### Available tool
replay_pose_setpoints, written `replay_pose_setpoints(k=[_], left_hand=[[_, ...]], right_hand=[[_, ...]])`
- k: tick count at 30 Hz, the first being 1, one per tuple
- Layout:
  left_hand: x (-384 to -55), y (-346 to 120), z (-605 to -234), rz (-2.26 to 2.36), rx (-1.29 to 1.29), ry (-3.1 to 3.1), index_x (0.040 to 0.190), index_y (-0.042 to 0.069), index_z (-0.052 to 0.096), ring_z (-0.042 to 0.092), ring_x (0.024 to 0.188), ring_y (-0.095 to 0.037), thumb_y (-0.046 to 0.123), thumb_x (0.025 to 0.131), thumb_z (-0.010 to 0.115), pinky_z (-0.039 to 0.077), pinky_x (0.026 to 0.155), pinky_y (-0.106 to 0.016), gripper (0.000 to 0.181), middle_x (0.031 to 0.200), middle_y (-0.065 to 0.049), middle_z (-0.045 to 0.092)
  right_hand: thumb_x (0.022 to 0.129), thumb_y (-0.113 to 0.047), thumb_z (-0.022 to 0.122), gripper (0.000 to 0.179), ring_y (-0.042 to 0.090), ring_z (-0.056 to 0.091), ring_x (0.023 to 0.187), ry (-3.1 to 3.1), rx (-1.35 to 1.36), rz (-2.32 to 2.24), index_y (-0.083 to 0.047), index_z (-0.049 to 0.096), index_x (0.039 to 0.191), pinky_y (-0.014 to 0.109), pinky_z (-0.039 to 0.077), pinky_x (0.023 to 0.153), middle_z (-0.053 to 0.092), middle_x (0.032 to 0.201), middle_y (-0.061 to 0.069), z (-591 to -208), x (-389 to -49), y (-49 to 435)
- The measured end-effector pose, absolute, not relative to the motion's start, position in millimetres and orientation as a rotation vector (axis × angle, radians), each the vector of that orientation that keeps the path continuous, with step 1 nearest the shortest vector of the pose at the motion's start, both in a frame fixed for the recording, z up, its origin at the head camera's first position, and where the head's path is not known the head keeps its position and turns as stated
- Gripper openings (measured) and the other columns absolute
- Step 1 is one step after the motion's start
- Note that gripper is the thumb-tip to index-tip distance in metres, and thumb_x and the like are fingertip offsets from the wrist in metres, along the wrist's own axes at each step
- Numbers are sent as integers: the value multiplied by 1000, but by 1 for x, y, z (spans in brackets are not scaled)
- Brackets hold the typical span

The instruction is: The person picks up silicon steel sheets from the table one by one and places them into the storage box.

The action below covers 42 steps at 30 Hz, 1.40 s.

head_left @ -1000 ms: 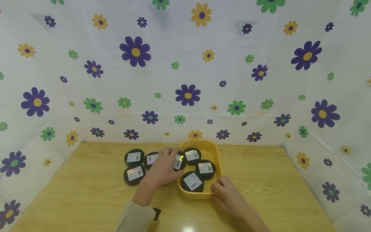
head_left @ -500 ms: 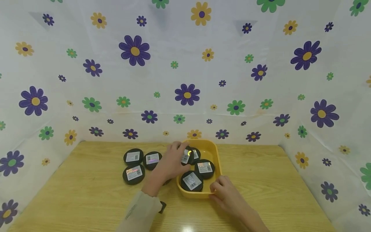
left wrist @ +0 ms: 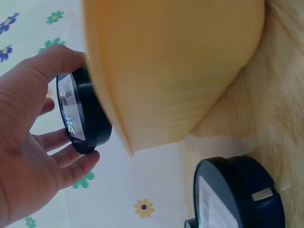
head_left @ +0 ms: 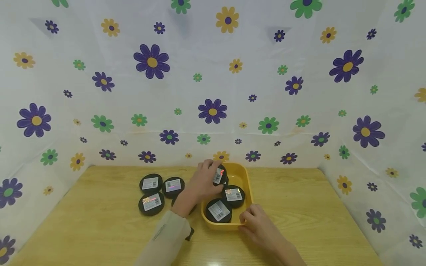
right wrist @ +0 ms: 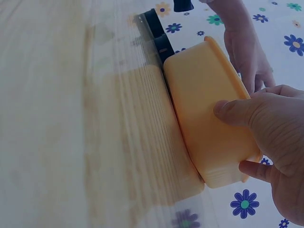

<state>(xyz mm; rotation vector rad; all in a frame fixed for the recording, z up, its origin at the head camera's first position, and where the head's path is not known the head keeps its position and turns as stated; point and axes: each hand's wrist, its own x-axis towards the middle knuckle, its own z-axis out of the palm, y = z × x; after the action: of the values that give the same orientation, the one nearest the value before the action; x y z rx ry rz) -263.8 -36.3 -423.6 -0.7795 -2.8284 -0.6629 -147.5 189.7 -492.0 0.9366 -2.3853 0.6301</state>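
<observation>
My left hand (head_left: 202, 181) grips a black round tub (head_left: 219, 175) with a white barcode label, over the back left of the yellow plastic bin (head_left: 239, 177). In the left wrist view, thumb and fingers span the tub (left wrist: 90, 111), which is tilted beside the bin's rim. Inside the bin lie similar tubs, one in the middle (head_left: 233, 196) and one at the near left (head_left: 218, 211); another at the back is mostly hidden under the held one. My right hand (head_left: 261, 224) pinches the bin's near right corner, its thumb on the outer wall (right wrist: 204, 114) in the right wrist view.
Left of the bin, several more black tubs lie label up on the wooden table (head_left: 100, 221), including a back left one (head_left: 151, 183) and a front left one (head_left: 151, 204). Another is partly hidden by my left wrist. A flower-patterned cloth (head_left: 183, 92) hangs behind the table.
My left hand has carried the black tub rightward from the table, across the bin's left rim, to above the back left of the bin. My right hand keeps its hold on the corner.
</observation>
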Motion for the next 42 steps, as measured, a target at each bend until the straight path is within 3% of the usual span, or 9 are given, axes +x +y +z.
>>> replay_pose_setpoints(k=[14,23,36,42], left_hand=[[-287,-29,-445,-417,-766,-2861,146,14,40,47,125,-36,33,81,77,46,101,-50,77,139,-19,46],[-295,-23,-457,-359,-752,-2956,145,15,42,47,126,-36,32,83,78,40,107,-49,74,141,-19,47],[-301,-18,-463,-383,-815,-3049,155,18,27,34,140,-36,31,89,73,24,118,-48,82,151,-18,37],[-306,-18,-465,-325,-887,-3016,157,16,23,34,141,-34,30,93,69,21,119,-49,80,151,-17,40]], right_hand=[[73,-10,84,31,10,44,86,-2353,957,646,-18,57,87,25,42,75,45,87,-8,-495,-146,188],[80,-13,80,26,7,41,89,-2494,911,678,-21,57,89,22,41,76,42,91,-11,-494,-142,190],[82,-14,80,26,6,42,91,-2580,866,682,-23,57,91,22,41,78,41,92,-13,-489,-141,191],[80,-13,81,27,6,42,90,-2521,892,661,-22,57,89,22,41,77,42,91,-12,-489,-144,192]])
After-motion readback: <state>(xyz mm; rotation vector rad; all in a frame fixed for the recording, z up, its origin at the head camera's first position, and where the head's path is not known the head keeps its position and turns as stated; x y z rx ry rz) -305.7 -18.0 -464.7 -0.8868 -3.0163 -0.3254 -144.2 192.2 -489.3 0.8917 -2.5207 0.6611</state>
